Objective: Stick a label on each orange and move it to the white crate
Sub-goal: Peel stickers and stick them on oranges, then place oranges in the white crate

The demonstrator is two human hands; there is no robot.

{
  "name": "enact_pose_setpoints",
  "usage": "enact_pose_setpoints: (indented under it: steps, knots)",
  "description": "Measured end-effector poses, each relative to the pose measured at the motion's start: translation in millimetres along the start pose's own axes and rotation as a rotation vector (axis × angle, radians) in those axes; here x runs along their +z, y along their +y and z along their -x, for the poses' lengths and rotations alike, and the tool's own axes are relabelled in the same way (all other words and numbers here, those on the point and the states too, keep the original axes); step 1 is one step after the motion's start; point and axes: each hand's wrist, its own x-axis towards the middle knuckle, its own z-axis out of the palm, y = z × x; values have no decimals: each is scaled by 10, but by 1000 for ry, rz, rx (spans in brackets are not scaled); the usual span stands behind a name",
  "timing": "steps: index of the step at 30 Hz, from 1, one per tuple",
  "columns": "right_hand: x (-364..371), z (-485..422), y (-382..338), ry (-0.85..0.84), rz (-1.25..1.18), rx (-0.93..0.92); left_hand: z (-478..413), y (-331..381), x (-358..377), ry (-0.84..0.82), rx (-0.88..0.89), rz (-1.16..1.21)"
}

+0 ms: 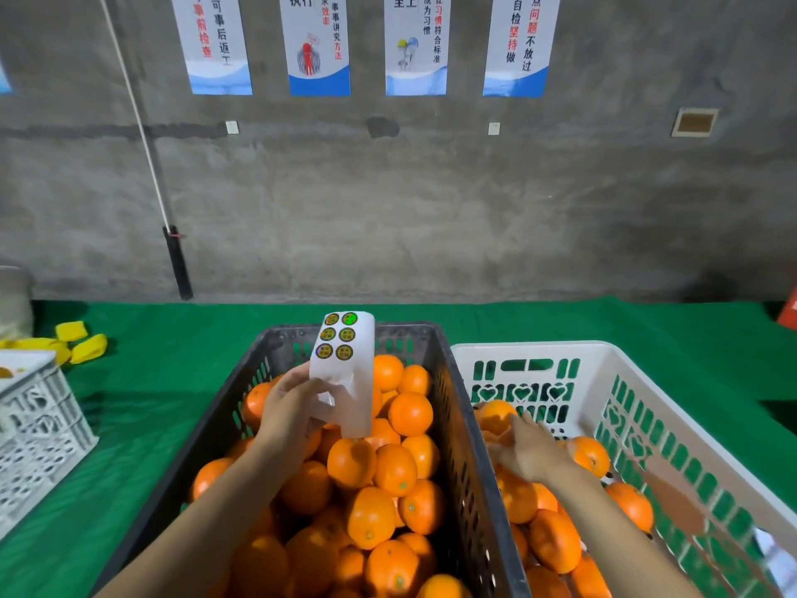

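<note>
A black crate (453, 407) in front of me is heaped with oranges (392, 468). To its right stands the white crate (604, 356), holding several oranges (556, 537). My left hand (293, 407) holds a white label sheet (345, 373) upright above the black crate; several round stickers sit at its top. My right hand (530, 451) reaches into the white crate, fingers spread over an orange (496, 416) at the crate's far left corner. Whether it grips that orange is unclear.
Both crates sit on a green cloth table (172, 381). Another white crate (39, 425) stands at the left edge, with yellow items (82, 343) behind it. A black-handled pole (177, 261) leans on the concrete wall.
</note>
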Motion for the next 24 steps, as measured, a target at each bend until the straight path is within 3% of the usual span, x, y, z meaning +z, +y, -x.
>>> enact_pose_setpoints:
  steps: [3, 5, 8, 10, 14, 18, 21, 24]
  knots:
    - [-98, 85, -50, 330, -156, 7, 35, -39, 30, -41, -12, -25]
    - [-182, 139, -164, 537, -336, -90, 61, -47, 73, -82, 8, -58]
    - [-345, 268, -477, 653, -695, -344, 124, -82, 135, -175, 38, -124]
    - [-457, 327, -754, 702, -752, -477, 163, -112, 172, -238, 76, -188]
    - [-425, 404, -1280, 620, -571, -678, 219, -143, 178, -297, 153, -371]
    - [-167, 365, -1295, 446, -302, -691, 230, -125, 179, -358, 188, -460]
    - [-136, 383, -1196, 266, -466, -660, 203, -83, 177, -389, 226, -523]
    - [-106, 398, -1196, 284, -330, -698, 186, -60, 158, -413, 222, -542]
